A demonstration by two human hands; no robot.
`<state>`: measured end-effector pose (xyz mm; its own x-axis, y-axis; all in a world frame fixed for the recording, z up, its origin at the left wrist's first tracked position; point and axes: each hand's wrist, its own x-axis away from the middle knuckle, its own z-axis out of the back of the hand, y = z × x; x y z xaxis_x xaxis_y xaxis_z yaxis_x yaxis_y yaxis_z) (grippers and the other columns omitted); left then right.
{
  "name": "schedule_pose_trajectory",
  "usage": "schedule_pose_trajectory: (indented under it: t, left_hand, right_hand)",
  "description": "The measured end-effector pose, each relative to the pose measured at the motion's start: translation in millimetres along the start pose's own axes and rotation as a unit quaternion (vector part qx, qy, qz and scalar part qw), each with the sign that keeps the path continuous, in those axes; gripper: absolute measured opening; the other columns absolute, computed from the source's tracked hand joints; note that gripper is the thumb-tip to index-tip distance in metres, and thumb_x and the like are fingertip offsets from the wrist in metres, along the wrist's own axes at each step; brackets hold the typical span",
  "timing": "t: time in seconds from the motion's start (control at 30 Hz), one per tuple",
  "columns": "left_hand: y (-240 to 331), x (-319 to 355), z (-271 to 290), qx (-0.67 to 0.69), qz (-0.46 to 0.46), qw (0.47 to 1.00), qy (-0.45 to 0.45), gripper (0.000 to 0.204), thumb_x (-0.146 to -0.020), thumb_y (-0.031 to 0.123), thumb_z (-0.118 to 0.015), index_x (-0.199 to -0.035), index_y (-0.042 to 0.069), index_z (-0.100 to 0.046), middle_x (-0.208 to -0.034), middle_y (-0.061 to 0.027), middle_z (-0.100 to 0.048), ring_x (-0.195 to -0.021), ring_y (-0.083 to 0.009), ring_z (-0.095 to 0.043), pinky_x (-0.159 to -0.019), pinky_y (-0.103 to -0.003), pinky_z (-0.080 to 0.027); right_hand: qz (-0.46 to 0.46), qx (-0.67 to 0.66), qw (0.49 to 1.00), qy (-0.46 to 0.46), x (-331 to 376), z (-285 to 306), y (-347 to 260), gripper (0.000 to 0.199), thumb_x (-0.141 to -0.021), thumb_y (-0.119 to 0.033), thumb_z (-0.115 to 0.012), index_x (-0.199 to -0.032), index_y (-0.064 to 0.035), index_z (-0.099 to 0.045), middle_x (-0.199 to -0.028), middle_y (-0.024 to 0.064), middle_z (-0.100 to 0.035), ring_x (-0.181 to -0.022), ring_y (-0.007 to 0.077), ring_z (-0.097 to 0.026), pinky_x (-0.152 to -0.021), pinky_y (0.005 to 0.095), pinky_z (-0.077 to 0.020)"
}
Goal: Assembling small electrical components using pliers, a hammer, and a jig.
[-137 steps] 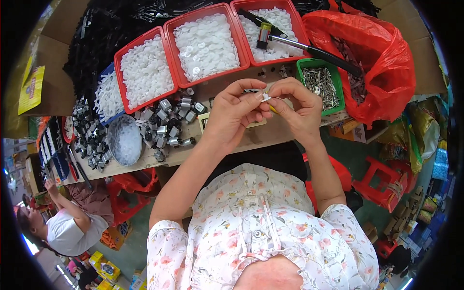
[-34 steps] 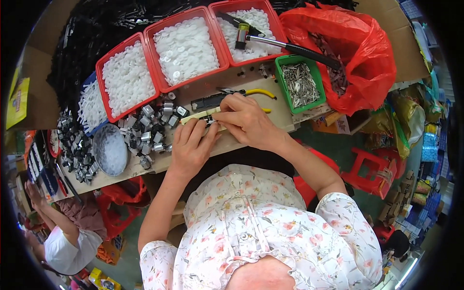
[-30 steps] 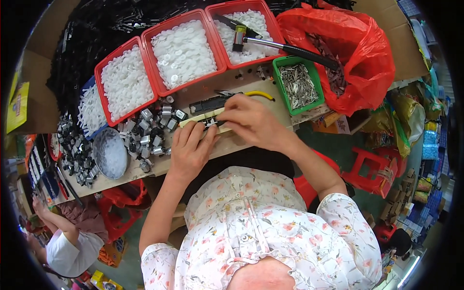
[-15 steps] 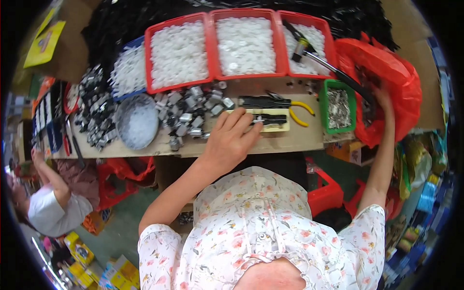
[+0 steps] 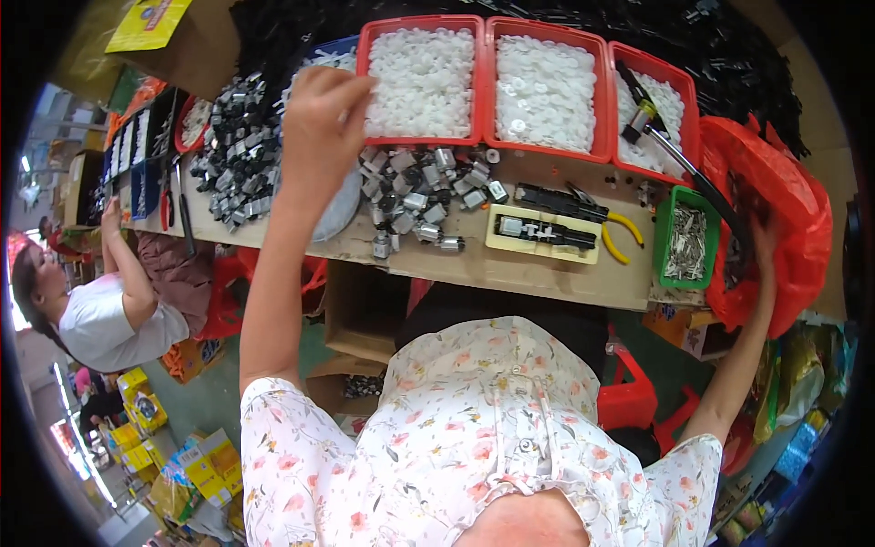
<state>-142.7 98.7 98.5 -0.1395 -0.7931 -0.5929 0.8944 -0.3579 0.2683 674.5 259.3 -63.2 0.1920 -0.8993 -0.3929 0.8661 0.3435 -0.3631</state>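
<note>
Left hand (image 5: 321, 118) raised at the boundary of the blue tray (image 5: 344, 43) of white sticks (image 5: 330, 60) and the left red tray (image 5: 369, 46) of small white pieces (image 5: 424, 84); fingers curled in, thumb and index close together, can't tell if the tips meet, pinch a piece or touch the tray. Right hand (image 5: 764, 239) is down in the red plastic bag (image 5: 802, 260), fingers hidden, so spread and hold can't be told. Black assembly (image 5: 571, 238) with a silver boxy part (image 5: 515, 225) lies in the cream block (image 5: 499, 241) on the table (image 5: 456, 275), just beside the yellow-handled pliers (image 5: 627, 221), neither hand on it. Handling, judged: white pieces look like plastic, so light, stiff, a bit slick; fingertip pinch on the rim, one at a time. Sticks likewise, pinch mid-length. Assembly looks rigid, likely weightier at the silver end, loose bits may shift; best held by both long sides, block steadied at its ends. Bag is thin and floppy, gives no support; its contents are too shadowed to judge.
</note>
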Motion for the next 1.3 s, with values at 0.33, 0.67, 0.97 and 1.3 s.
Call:
schedule_pose_trajectory:
  t: [0.33,0.67,0.97,1.3]
  left_hand:
    - [-72,15,-3,-0.122,0.067,0.990,-0.025,0.018,-0.078,0.013,-0.075,-0.094,0.004,-0.076,-0.089,-0.0119,-0.066,-0.093,-0.0323,-0.057,-0.083,-0.041,-0.049]
    - [-91,-24,-21,-0.180,0.069,0.974,-0.116,0.024,-0.070,0.017,-0.077,-0.088,0.002,-0.074,-0.094,-0.0154,-0.070,-0.099,-0.0362,-0.060,-0.087,-0.044,-0.052]
    - [-83,-26,-31,-0.137,0.110,0.980,-0.093,0.022,-0.073,0.008,-0.067,-0.094,0.002,-0.073,-0.088,-0.0176,-0.071,-0.096,-0.0374,-0.064,-0.085,-0.046,-0.053]
    - [-107,-22,-15,-0.025,0.127,0.991,-0.034,0.025,-0.080,0.006,-0.069,-0.104,0.005,-0.075,-0.087,-0.0158,-0.070,-0.077,-0.0294,-0.069,-0.076,-0.036,-0.056]
  right_hand:
    - [-0.085,-0.108,0.990,-0.029,43,54,-119,0.038,-0.094,-0.008,-0.064,-0.131,0.0014,-0.057,-0.117,0.0083,-0.065,-0.105,0.0180,-0.061,-0.093,0.0299,-0.0457]
    - [-0.126,-0.142,0.980,-0.057,59,70,-176,0.031,-0.097,-0.011,-0.064,-0.126,-0.0013,-0.060,-0.090,-0.0039,-0.053,-0.080,0.0064,-0.049,-0.070,0.0203,-0.0378]
    - [-0.215,-0.182,0.955,-0.090,61,71,-227,0.031,-0.100,-0.010,-0.059,-0.129,-0.0030,-0.057,-0.108,0.0012,-0.058,-0.094,0.0101,-0.053,-0.086,0.0247,-0.0420]
    - [-0.224,-0.226,0.945,-0.077,68,70,-244,0.029,-0.100,-0.008,-0.058,-0.129,-0.0040,-0.057,-0.106,-0.0002,-0.058,-0.096,0.0084,-0.054,-0.087,0.0236,-0.0425]
